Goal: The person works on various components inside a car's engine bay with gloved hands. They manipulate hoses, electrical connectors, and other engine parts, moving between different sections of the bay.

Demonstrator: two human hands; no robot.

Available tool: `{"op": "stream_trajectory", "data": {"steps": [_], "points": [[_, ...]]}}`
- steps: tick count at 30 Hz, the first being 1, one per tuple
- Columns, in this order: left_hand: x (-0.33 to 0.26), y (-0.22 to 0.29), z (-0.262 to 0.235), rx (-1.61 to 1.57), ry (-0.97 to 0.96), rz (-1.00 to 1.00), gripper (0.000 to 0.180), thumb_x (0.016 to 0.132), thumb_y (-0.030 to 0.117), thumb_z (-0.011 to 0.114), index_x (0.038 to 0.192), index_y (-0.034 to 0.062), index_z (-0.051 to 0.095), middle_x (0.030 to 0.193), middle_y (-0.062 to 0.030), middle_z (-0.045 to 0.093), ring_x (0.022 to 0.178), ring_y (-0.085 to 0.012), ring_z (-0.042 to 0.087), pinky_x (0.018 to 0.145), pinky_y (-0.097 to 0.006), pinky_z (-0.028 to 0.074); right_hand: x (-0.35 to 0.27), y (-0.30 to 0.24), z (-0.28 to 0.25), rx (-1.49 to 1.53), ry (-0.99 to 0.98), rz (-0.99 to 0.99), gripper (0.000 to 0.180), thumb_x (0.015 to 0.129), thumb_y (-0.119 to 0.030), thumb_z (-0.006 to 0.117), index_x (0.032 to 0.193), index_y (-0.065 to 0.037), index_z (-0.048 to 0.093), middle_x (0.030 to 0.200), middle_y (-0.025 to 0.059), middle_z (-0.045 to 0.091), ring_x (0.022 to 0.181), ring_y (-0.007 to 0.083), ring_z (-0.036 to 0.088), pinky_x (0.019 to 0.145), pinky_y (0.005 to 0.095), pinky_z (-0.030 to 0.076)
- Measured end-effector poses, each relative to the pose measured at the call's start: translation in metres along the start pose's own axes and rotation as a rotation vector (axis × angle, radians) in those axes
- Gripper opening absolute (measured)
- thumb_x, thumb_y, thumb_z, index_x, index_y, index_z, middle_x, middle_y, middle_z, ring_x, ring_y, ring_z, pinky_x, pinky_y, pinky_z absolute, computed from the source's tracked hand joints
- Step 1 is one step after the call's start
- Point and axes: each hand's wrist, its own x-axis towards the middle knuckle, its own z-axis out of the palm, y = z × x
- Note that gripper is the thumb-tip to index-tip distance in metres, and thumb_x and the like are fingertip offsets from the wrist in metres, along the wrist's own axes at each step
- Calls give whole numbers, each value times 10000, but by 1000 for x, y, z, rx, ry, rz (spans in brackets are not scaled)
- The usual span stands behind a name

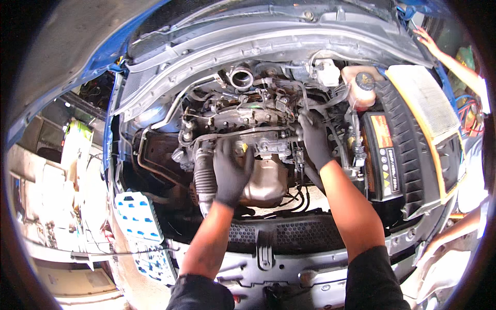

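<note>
The bonnet is up and both my hands, in dark gloves, reach into the engine bay. My left hand [231, 173] lies at the front left of the engine [235, 121], beside a black corrugated hose [205, 178]. Its thumb is apart from the fingers, which rest on the engine's upper front edge. A metal heat shield [267, 183] shows just right of it. My right hand [314, 137] is at the engine's right end, its fingers bent down among hoses and fittings. What they grip is hidden. Behind the engine, a round pipe opening [241, 78] faces up.
Right of the engine sit a battery [382, 155], a coolant reservoir [360, 93] and an air filter [423, 103] on its black housing [408, 155]. Another person's hand [428, 41] rests at the far right edge. A blue-and-white tray [138, 217] stands at front left.
</note>
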Motion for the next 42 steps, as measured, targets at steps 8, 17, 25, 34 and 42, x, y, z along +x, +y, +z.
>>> {"op": "stream_trajectory", "data": {"steps": [8,17,25,34,42], "points": [[-204,150,-180,-163,-365,140,317,772,115,770,1060,65,649,1047,-98,679,881,-290,657,755,-407,513,-176,-105,-99,-426,-722,-64,244,982,-179,632,1148,-1,662,918,37,699,805,88,631,723,249,516],[-246,167,-215,-114,-394,-47,291,801,100,749,1070,43,656,1075,-139,673,976,-329,646,835,-424,509,-333,-100,-211,-993,-336,-807,395,849,-88,708,1223,-10,609,1234,222,591,1124,374,585,970,441,468],[-98,112,-154,-59,-341,123,427,785,101,736,1185,20,612,1141,-182,639,999,-380,619,880,-452,494,-417,-68,-289,-1207,15,-614,543,828,-132,699,1331,-8,536,1338,227,538,1197,434,525,998,523,418],[98,-8,61,235,-423,488,599,808,242,726,1326,22,520,1310,-238,561,1164,-445,566,921,-516,507,-403,-15,-292,-1310,190,-334,535,994,-398,552,1316,30,544,1224,210,577,1145,386,522,976,509,412],[154,-42,193,671,-694,564,645,734,300,767,1315,114,560,1271,-191,609,1044,-389,645,864,-517,522,-345,-14,-267,-1421,186,-415,453,1000,-259,575,1316,65,557,1257,215,617,1164,375,557,987,472,489]]}}
